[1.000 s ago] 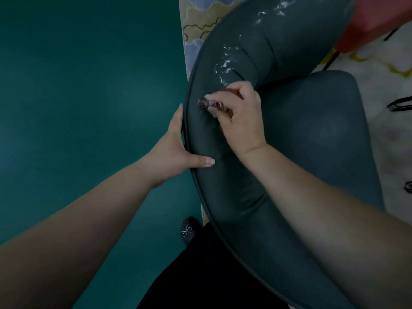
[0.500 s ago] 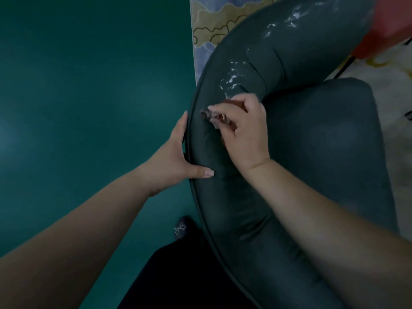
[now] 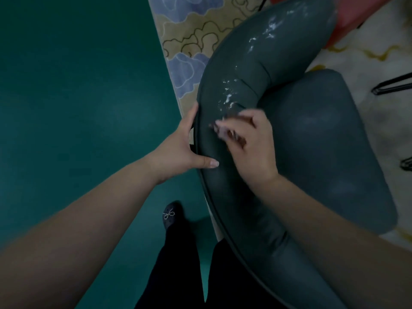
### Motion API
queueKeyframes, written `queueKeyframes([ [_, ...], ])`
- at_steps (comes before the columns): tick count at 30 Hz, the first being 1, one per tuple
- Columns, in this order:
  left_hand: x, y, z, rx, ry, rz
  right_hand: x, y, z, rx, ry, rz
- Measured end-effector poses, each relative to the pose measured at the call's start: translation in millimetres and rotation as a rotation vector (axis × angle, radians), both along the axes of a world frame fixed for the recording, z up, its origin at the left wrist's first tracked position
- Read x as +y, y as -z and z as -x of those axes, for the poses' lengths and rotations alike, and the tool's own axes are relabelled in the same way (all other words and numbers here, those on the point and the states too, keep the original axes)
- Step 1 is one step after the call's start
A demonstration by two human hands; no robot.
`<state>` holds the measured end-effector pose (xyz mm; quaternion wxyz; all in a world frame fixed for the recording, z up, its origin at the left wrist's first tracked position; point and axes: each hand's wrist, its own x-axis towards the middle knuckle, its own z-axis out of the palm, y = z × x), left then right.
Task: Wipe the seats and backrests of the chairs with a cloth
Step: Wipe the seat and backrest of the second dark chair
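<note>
While a small crumpled cloth (image 3: 225,131), blurred, sits pinched in the right hand (image 3: 252,141) against the dark green chair's backrest (image 3: 223,188) near white smears (image 3: 229,98), the left hand (image 3: 180,150) grips the backrest's outer edge, thumb on top.

The chair (image 3: 312,152) is dark teal, flecked white along its backrest (image 3: 256,70). The floor (image 3: 78,97) is plain green; the rug (image 3: 189,30) shows beige and blue cloud shapes outlined dark.
</note>
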<state>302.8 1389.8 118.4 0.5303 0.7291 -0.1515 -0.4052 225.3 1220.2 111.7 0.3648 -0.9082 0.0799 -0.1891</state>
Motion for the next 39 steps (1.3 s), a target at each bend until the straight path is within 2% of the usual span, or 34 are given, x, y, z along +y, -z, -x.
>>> queueKeyframes([
  [3, 0.5, -2.9, -17.4, 0.004, 0.076, -0.006, 11.4, -3.0, 25.0, 0.013, -0.011, 0.02],
  [8, -1.6, 4.6, -37.2, 0.008, 0.141, 0.022, 1.1, -6.3, -51.2, 0.071, 0.157, 0.05],
  [11, -3.5, 5.4, -42.9, -0.009, 0.146, 0.041, 7.6, -4.2, -49.1, 0.052, 0.218, 0.02],
  [15, -7.0, 3.6, -49.1, -0.011, 0.151, 0.056, 25.9, -1.6, 4.0, 0.055, 0.143, -0.011],
  [19, -11.1, 3.2, -58.4, -0.007, 0.141, 0.063, 10.7, -5.3, -33.6, 0.087, 0.118, 0.024],
  [23, -15.9, 1.9, -73.4, -0.001, 0.137, 0.025, -3.0, -6.0, -85.2, 0.069, 0.226, 0.136],
  [26, -21.6, 0.1, -83.1, 0.017, 0.16, 0.015, -0.1, -2.0, -73.7, 0.044, 0.258, 0.041],
  [30, -27.4, -1.9, -92.1, 0.027, 0.191, 0.012, 9.2, 0.5, -35.1, 0.052, 0.144, 0.021],
  [35, -28.9, 0.4, -93.3, 0.061, 0.175, 0.003, -24.3, -8.5, -109.5, 0.065, 0.14, 0.184],
  [39, -30.1, 1.7, -95.5, 0.066, 0.166, -0.005, -33.9, -9.1, -130.1, 0.125, 0.203, 0.136],
])
